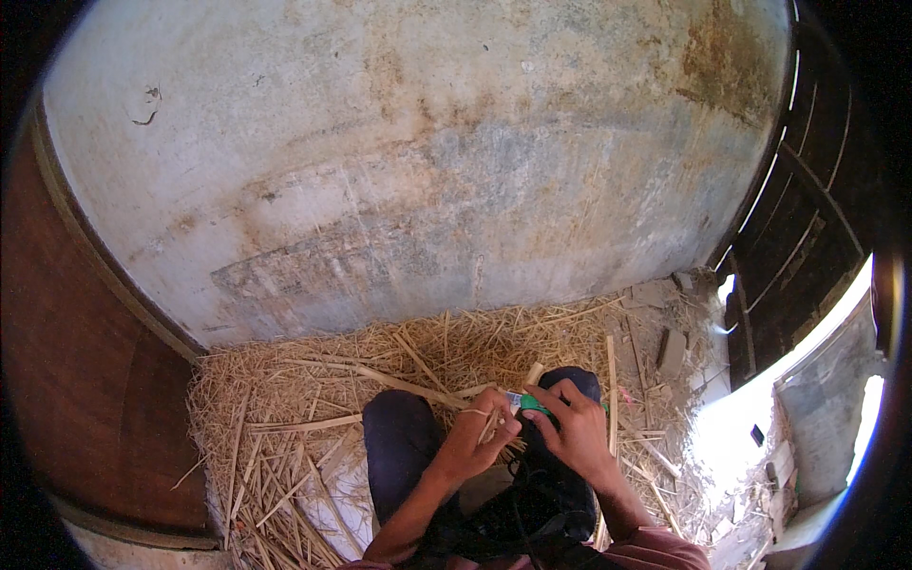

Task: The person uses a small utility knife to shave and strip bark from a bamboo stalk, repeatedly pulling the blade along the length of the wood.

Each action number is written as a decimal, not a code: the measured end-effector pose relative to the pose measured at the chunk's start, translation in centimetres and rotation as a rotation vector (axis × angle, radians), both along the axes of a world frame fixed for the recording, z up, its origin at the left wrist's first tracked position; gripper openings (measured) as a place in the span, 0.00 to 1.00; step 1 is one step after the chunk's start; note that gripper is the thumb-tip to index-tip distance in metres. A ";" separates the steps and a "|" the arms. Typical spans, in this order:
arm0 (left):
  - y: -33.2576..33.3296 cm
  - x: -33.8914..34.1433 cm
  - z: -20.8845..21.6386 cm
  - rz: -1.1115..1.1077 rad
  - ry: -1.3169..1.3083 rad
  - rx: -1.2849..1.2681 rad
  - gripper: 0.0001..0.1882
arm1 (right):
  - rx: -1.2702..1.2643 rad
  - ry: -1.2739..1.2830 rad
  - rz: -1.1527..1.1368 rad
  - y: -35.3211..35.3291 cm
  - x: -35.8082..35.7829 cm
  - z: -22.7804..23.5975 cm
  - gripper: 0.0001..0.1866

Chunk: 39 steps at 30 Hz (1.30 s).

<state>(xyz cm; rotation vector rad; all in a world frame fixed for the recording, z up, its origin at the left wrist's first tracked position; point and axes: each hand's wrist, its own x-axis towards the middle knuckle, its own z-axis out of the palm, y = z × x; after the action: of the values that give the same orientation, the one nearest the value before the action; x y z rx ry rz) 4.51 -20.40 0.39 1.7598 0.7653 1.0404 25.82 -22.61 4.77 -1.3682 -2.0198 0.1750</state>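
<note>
My left hand (475, 439) is closed around pale, thin bamboo-like strips (418, 388). A long end runs out from it toward the upper left, and a few short ends show below the fingers. A thin loop crosses the back of its fingers. My right hand (570, 432) grips a green-handled knife (534, 405), its pale blade end pointing left and touching or close to the left hand. Both hands are close together above my dark-trousered knees. The fingers hide most of the knife and exactly where the blade meets the strip.
Straw-like shavings and loose strips (285, 425) cover the floor around my legs. A stained plaster wall (427, 171) rises ahead. On the left stands a brown wooden panel (95, 399); on the right, a dark slatted door (798, 218). A brick-like block (672, 350) lies right of the shavings.
</note>
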 end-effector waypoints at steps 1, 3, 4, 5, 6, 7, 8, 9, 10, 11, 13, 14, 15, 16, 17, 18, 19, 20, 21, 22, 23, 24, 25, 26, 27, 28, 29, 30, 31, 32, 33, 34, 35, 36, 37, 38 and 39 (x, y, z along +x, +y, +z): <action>0.1 0.1 -1.5 0.015 -0.047 -0.012 0.18 | 0.006 0.002 -0.001 0.0 -0.1 -0.1 0.17; 0.0 0.6 -1.3 0.046 -0.108 -0.071 0.22 | -0.006 0.020 -0.021 -0.1 -0.2 -0.1 0.17; -0.3 0.8 -1.1 0.066 -0.121 -0.118 0.23 | -0.012 0.029 -0.030 -0.1 -0.3 -0.2 0.16; -0.6 1.0 -0.7 0.087 -0.135 -0.164 0.24 | -0.010 0.039 -0.031 -0.2 -0.3 -0.2 0.16; -0.6 1.2 -0.7 0.119 -0.110 -0.148 0.24 | -0.008 0.049 -0.032 -0.2 -0.3 -0.4 0.16; -0.6 1.3 -0.8 0.151 -0.086 -0.132 0.24 | -0.005 0.059 -0.032 -0.2 -0.3 -0.5 0.16; -0.7 1.4 -0.8 0.183 -0.060 -0.116 0.24 | -0.004 0.058 -0.036 -0.3 -0.3 -0.6 0.16; -0.7 1.5 -0.6 0.198 -0.048 -0.086 0.23 | -0.004 0.057 -0.040 -0.3 -0.4 -0.7 0.16; -0.8 1.7 -0.4 0.213 -0.036 -0.056 0.22 | -0.003 0.056 -0.043 -0.3 -0.4 -0.9 0.15; -0.9 1.7 -0.2 0.228 -0.024 -0.026 0.21 | -0.007 0.054 -0.048 -0.3 -0.4 -1.0 0.15; -0.4 1.7 -1.2 0.194 -0.010 0.069 0.18 | -0.015 0.051 -0.057 -0.3 -0.3 -1.4 0.15; -0.3 1.7 -1.5 0.177 -0.003 0.117 0.16 | -0.011 0.050 -0.057 -0.3 -0.3 -1.5 0.15; -0.2 1.7 -1.7 0.177 0.021 0.146 0.15 | -0.007 0.049 -0.056 -0.4 -0.3 -1.6 0.15; -0.2 1.6 -1.8 0.176 0.046 0.174 0.14 | -0.004 0.049 -0.055 -0.4 -0.4 -1.7 0.15; -0.2 1.5 -1.8 0.177 0.071 0.204 0.12 | -0.002 0.044 -0.057 -0.3 -0.4 -1.8 0.14; -0.2 1.6 -2.3 0.184 0.040 0.154 0.13 | -0.001 0.040 -0.058 -0.3 -0.4 -1.9 0.14; -0.3 1.7 -3.1 0.191 0.010 0.105 0.15 | 0.000 0.036 -0.059 -0.3 -0.5 -2.0 0.13; -0.3 1.8 -2.8 0.195 -0.020 0.055 0.16 | 0.003 0.036 -0.056 -0.3 -0.4 -2.1 0.13; -0.4 1.7 -2.3 0.183 0.007 0.004 0.18 | 0.006 0.036 -0.052 -0.2 -0.4 -2.3 0.13; -0.5 1.5 -1.7 0.170 0.035 -0.046 0.19 | 0.009 0.036 -0.048 -0.2 -0.3 -2.5 0.13; -0.6 1.4 -1.1 0.159 0.062 -0.097 0.21 | -0.004 0.022 -0.055 -0.2 -0.3 -2.6 0.13; -0.6 1.3 -1.1 0.160 0.073 -0.068 0.22 | -0.017 0.007 -0.062 -0.2 -0.3 -2.7 0.13; -0.5 1.2 -1.3 0.160 0.083 -0.038 0.24 | -0.031 -0.008 -0.069 -0.2 -0.3 -2.8 0.13; -0.4 1.1 -1.5 0.162 0.094 -0.008 0.25 | -0.030 -0.005 -0.053 -0.1 -0.2 -3.0 0.13; -0.3 1.1 -1.6 0.165 0.103 -0.008 0.24 | -0.029 -0.002 -0.038 0.1 -0.1 -3.3 0.13; -0.3 1.1 -1.7 0.167 0.113 -0.008 0.24 | -0.029 0.001 -0.023 0.2 -0.1 -3.4 0.13; -0.2 1.1 -1.8 0.168 0.121 -0.009 0.23 | -0.028 -0.011 -0.015 0.2 0.0 -3.4 0.13; -0.2 1.1 -2.0 0.168 0.112 -0.009 0.23 | -0.027 -0.024 -0.007 0.3 0.1 -3.3 0.13; -0.2 1.1 -2.2 0.167 0.103 -0.009 0.23 | -0.027 -0.037 0.001 0.4 0.2 -3.3 0.13; -0.2 1.1 -2.5 0.167 0.093 -0.007 0.23 | -0.026 -0.041 0.002 0.4 0.2 -3.4 0.13; -0.2 1.0 -3.1 0.168 0.049 -0.031 0.23 | -0.026 -0.044 0.003 0.5 0.3 -3.5 0.13; -0.2 1.0 -4.1 0.170 0.005 -0.054 0.23 | -0.025 -0.048 0.004 0.5 0.4 -3.6 0.13; -0.1 1.1 -4.2 0.169 -0.039 -0.078 0.23 | -0.017 -0.038 0.008 0.5 0.5 -3.7 0.13; -0.1 1.1 -4.2 0.169 -0.035 -0.080 0.24 | -0.009 -0.027 0.011 0.5 0.6 -3.7 0.13; 0.0 1.0 -4.1 0.168 -0.031 -0.081 0.24 | 0.000 -0.016 0.015 0.5 0.7 -3.7 0.13; 0.0 0.8 -3.9 0.170 -0.025 -0.082 0.25 | 0.016 -0.032 -0.071 0.5 0.9 -3.7 0.13; 0.0 0.3 -4.6 0.226 -0.005 -0.010 0.26 | 0.031 -0.047 -0.158 0.5 1.4 -3.7 0.12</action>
<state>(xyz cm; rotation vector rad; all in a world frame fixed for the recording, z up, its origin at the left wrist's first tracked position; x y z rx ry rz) 4.86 -20.39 -4.20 1.6892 0.9816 1.1868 27.18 -22.09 1.05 -1.5175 -1.9337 0.0409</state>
